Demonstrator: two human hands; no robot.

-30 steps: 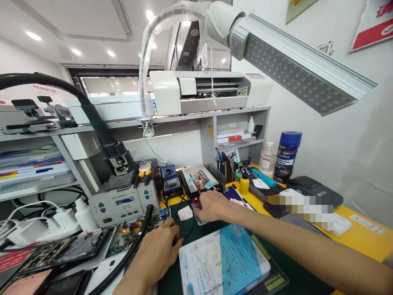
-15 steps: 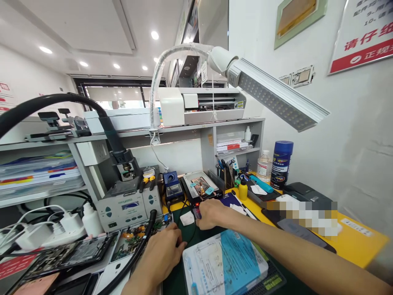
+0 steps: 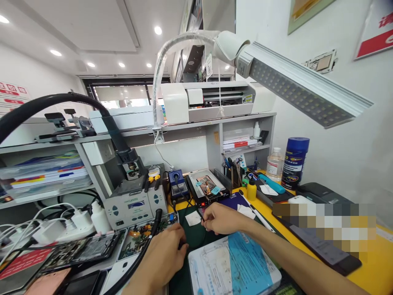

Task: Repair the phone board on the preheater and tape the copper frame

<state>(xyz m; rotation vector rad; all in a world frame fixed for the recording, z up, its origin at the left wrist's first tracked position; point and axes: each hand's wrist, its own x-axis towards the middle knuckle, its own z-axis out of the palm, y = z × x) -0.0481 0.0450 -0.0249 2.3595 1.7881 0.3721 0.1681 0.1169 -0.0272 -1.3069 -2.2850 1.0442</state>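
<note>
My right hand (image 3: 224, 219) is over the green mat (image 3: 181, 282), its fingers pinched on what looks like a thin black cable (image 3: 200, 215). Just left of those fingertips lies a small white paper piece (image 3: 193, 218). Close behind is a flat black device (image 3: 211, 200) with a red light. My left hand (image 3: 170, 250) rests at the mat's left side with its fingers curled; anything inside them is hidden. Below my right forearm lies a white and blue box (image 3: 235, 266). The circuit boards (image 3: 135, 239) are left of my left hand.
A black hose (image 3: 144, 250) crosses beside my left forearm. Behind it stand a grey hot-air station (image 3: 132, 211) and a blue soldering station (image 3: 178, 186). Phones (image 3: 80, 282) lie at the left. A yellow bottle (image 3: 251, 189), a spray can (image 3: 295, 164) and a lamp (image 3: 301, 86) are to the right.
My right hand has drawn back slightly from the black device, and the thin black line at its fingertips shows more clearly. My left hand stays nearly in place. The view has shifted a little.
</note>
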